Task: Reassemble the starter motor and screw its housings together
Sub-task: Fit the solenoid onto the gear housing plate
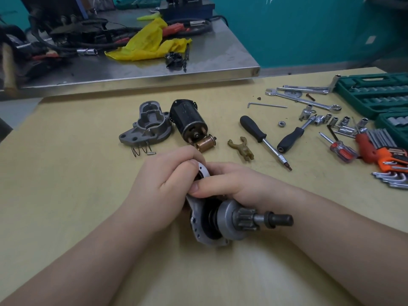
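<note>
Both my hands hold the starter's grey centre housing (199,226), from which the pinion gear and shaft (260,219) stick out to the right. My left hand (167,184) grips its upper flange from the left. My right hand (231,184) curls round it from the right, thumb lying across the top. On the yellow table beyond lie the grey nose housing (148,124), the black solenoid body (187,120), a copper plunger (205,143), a tan shift fork (240,149) and a spring (141,150) with a small pin.
To the right lie a black screwdriver (254,132), a bit driver (291,136), spanners (302,99), loose sockets, a red screwdriver (342,150), orange hex key sets (384,153) and a green socket case (375,91). Behind stands a steel bench (198,62) with yellow cloth and cables.
</note>
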